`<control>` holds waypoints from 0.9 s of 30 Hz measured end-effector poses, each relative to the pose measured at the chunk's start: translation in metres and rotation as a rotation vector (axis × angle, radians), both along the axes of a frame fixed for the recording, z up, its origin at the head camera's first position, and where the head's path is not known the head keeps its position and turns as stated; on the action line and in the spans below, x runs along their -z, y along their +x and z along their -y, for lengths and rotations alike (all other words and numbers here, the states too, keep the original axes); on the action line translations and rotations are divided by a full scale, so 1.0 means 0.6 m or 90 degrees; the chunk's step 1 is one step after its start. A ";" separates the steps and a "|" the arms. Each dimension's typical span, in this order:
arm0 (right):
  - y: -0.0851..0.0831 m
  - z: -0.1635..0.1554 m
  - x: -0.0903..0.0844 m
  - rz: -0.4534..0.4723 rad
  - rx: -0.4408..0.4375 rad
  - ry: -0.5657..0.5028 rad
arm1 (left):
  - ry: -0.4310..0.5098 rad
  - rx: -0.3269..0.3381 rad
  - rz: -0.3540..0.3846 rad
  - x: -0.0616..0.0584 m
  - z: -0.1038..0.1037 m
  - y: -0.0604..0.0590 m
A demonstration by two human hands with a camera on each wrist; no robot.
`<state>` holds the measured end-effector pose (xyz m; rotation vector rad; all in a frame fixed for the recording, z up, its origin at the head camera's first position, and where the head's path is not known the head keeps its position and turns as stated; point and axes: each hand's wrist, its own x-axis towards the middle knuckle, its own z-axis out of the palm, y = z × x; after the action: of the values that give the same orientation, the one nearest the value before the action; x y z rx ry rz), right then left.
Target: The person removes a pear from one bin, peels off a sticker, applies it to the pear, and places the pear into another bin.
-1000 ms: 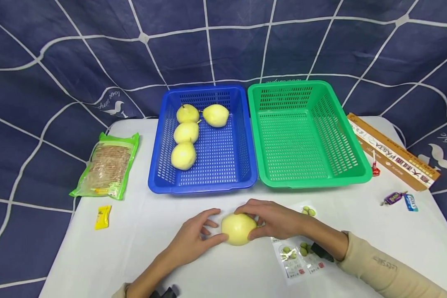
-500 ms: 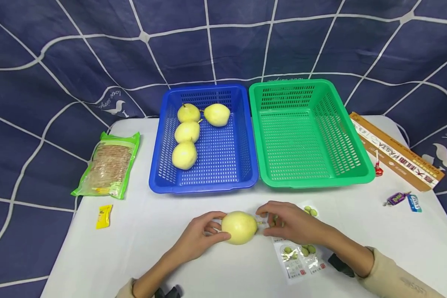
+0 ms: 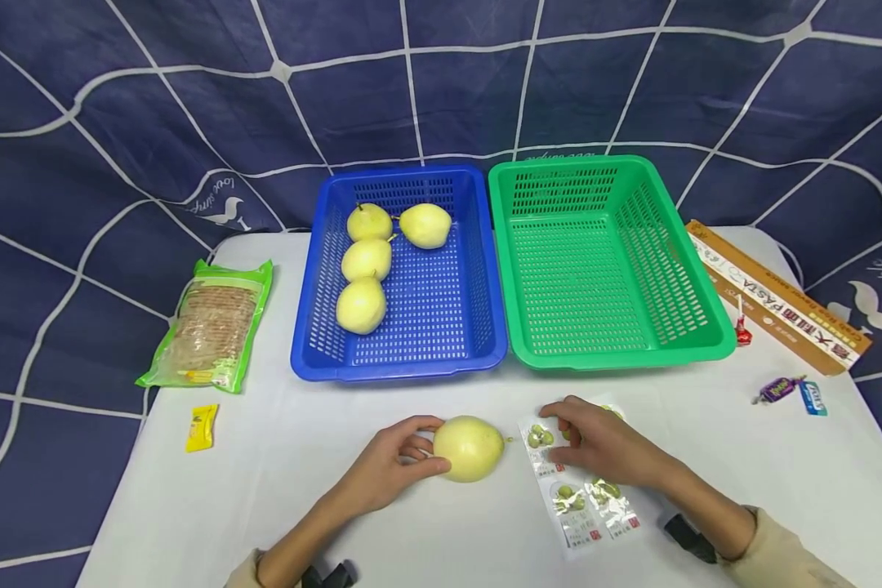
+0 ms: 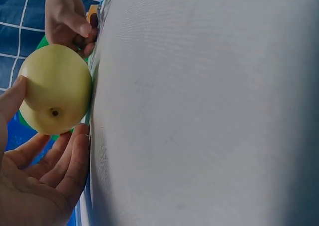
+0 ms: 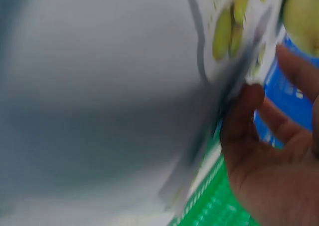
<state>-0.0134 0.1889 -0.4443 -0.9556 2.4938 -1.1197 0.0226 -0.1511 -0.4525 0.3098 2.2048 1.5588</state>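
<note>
A yellow pear (image 3: 469,449) lies on its side on the white table, its stem pointing right. My left hand (image 3: 384,469) holds its left end between thumb and fingers; the left wrist view shows the blossom end of the pear (image 4: 56,89) facing that camera. To the right of the pear, my right hand (image 3: 608,445) hovers over or rests on joined white packets (image 3: 576,510) printed with green fruit, its fingers loosely bent and apart from the pear. Whether its fingertips touch the packets is unclear. Several more pears (image 3: 362,305) sit in the blue basket (image 3: 397,371).
Beside the blue basket stands a green basket (image 3: 625,359). A bag of brown slices (image 3: 216,327) and a yellow sachet (image 3: 202,428) lie at left. On the right are a pasta box (image 3: 775,298), a red lollipop (image 3: 742,333), a purple candy (image 3: 777,390) and a blue sachet (image 3: 812,398).
My right hand has let go of the pear and moved right, over the packets. My left hand has closed in on the pear's left end. The pear has stayed nearly in place.
</note>
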 end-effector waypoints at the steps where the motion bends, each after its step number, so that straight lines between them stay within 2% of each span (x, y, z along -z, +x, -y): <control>1: 0.001 0.004 0.001 0.000 0.014 0.012 | 0.000 0.000 0.001 -0.001 0.000 0.000; 5: 0.003 0.020 -0.001 0.020 0.066 0.081 | -0.004 0.001 0.007 -0.004 0.000 0.000; 9: 0.005 0.028 -0.003 0.035 0.083 0.121 | 0.005 0.001 0.014 -0.008 -0.001 0.002; 18: 0.009 0.022 0.010 -0.036 0.051 0.056 | 0.009 0.003 0.012 -0.010 -0.003 0.000; 24: 0.008 0.027 0.008 -0.003 0.059 0.063 | 0.003 0.005 0.020 -0.012 -0.003 0.000; 27: 0.007 0.028 0.009 -0.002 0.053 0.042 | 0.002 0.005 0.019 -0.012 -0.002 0.000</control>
<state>-0.0089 0.1719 -0.4496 -0.8442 2.5771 -1.0532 0.0226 -0.1496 -0.4453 0.2937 2.1753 1.5530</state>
